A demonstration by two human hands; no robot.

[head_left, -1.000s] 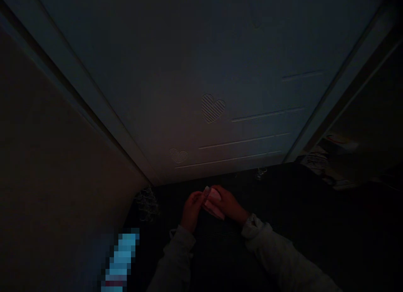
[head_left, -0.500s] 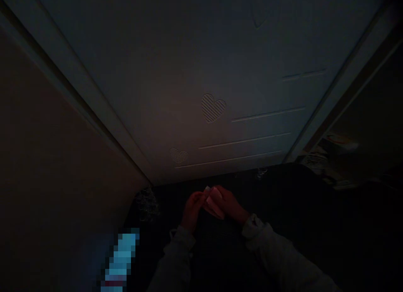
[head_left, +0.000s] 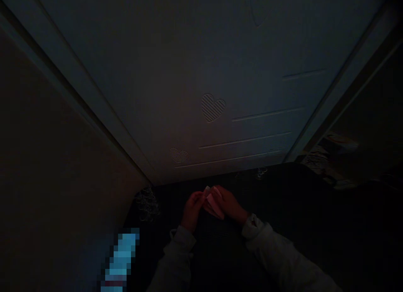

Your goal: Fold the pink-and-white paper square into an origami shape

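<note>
In the dim light, a small pink folded piece, paper or cloth, I cannot tell which (head_left: 215, 208), is held between my hands over the dark surface (head_left: 217, 250). My left hand (head_left: 192, 209) is closed, its fingertips pinching the left edge of the pink piece beside a small pale tip (head_left: 207, 190). From the other side, my right hand (head_left: 230, 204) grips its upper right part, with the fingers partly covering it. The lower end of the piece hangs free below the fingers.
A pale panel with engraved hearts (head_left: 213, 108) and lines rises behind the dark surface. Small clear ring-like objects (head_left: 147, 204) lie at left, and a few more (head_left: 261, 173) by the panel. A blurred lit screen (head_left: 121, 258) glows at lower left. Papers (head_left: 341, 143) are at right.
The light has grown dimmer. My right fingers have shifted slightly on the pink piece, and more of its lower fold shows; my left hand is almost still.
</note>
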